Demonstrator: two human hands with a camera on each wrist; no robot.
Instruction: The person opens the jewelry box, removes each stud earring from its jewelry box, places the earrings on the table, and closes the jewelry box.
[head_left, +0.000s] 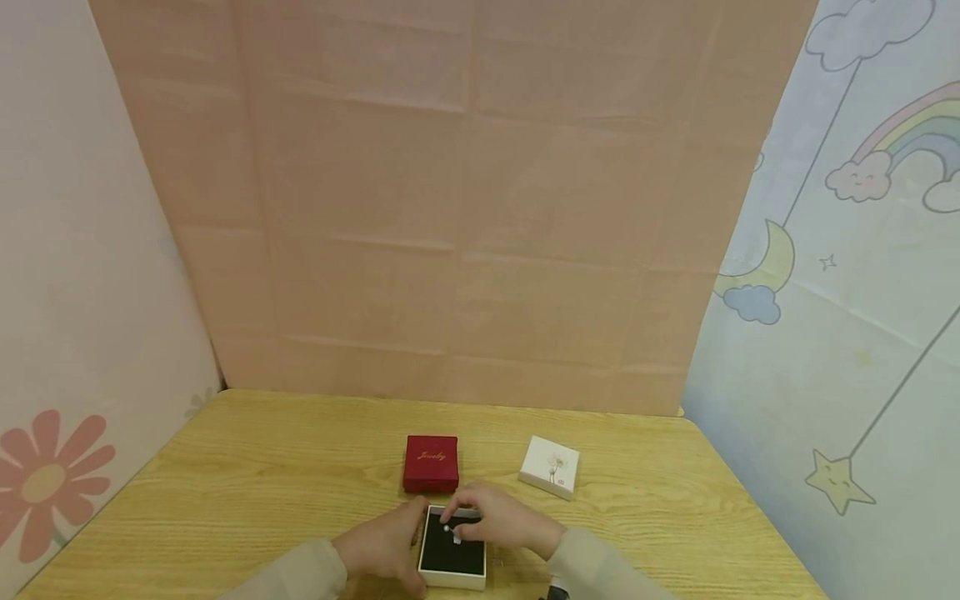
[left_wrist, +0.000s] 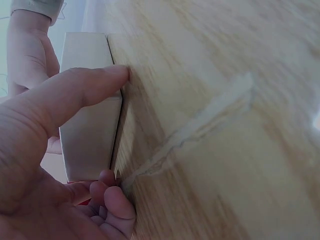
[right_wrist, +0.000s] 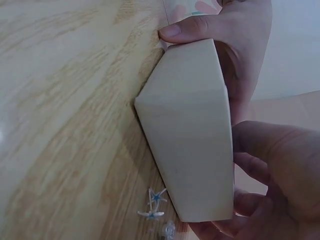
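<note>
A shallow white jewelry box (head_left: 453, 579) with a black lining lies in front of me. My left hand (head_left: 382, 542) holds it along its left side, thumb at the near corner and the other fingers toward the far one. Over the lining, my right hand (head_left: 495, 518) pinches at a small silvery piece of jewelry (head_left: 447, 528) with thumb and index finger. Another small whitish piece (head_left: 457, 541) shows just below the thumb. In the right wrist view, earrings with blue starfish (right_wrist: 156, 197) and a clear sparkling piece (right_wrist: 168, 230) lie on the table beside the box.
Behind the box stands a closed red jewelry box (head_left: 431, 462) with gold lettering. A white lid (head_left: 551, 467) with a flower print lies to the right. In the left wrist view, a clear plastic strip (left_wrist: 200, 120) lies on the wooden table (head_left: 300, 450). Cloth hangs around the table.
</note>
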